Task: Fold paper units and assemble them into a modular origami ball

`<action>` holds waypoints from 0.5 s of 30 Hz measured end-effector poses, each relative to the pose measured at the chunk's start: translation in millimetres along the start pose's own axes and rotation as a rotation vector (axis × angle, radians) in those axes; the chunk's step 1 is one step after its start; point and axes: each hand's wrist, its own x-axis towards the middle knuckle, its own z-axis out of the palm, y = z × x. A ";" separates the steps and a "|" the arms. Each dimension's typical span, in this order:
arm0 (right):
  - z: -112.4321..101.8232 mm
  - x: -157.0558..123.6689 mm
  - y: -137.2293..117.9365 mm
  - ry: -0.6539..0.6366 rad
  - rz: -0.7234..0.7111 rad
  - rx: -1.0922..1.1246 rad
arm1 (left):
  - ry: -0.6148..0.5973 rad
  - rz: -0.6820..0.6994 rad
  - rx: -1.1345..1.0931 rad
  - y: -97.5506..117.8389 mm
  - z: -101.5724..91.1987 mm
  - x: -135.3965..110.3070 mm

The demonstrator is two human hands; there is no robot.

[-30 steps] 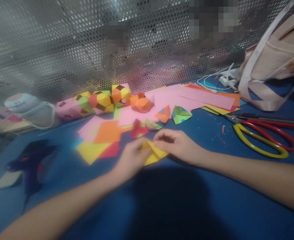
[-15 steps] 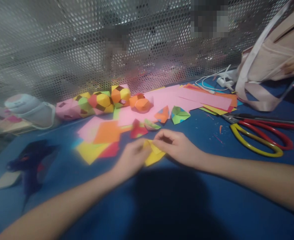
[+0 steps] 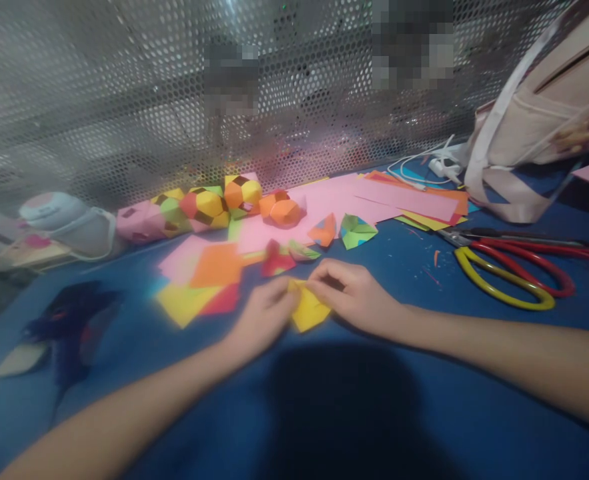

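A folded piece of yellow paper (image 3: 308,311) is held low over the blue tabletop between my two hands. My left hand (image 3: 265,305) is closed on its left side, with thumb and fingers pinching the edge. On the upper right side, my right hand (image 3: 350,292) pinches it too, fingers curled. Just beyond the hands lie folded paper units: a red one (image 3: 276,261), a light green one (image 3: 303,251), an orange one (image 3: 324,231) and a green one with blue spots (image 3: 357,231). The exact folds under my fingertips are hidden.
Paper squares (image 3: 217,265) lie left of my hands. Folded paper balls (image 3: 204,207) line the back before a perforated metal screen (image 3: 304,87). Scissors (image 3: 504,277), a cable (image 3: 417,167) and a bag (image 3: 539,127) are right; a blurred glue gun (image 3: 69,327) and white container (image 3: 69,223) are left.
The camera view has shifted slightly. Both hands keep their grip on the yellow paper, and its raised flap now looks flatter.
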 end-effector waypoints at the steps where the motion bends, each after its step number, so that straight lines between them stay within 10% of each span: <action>1: 0.2 -0.4 -0.1 0.003 -0.018 -0.013 | 0.000 0.005 0.000 0.5 0.1 -0.2; 15: -0.4 -0.3 -2.2 0.031 0.040 0.020 | 0.114 0.079 0.117 1.5 0.2 -5.1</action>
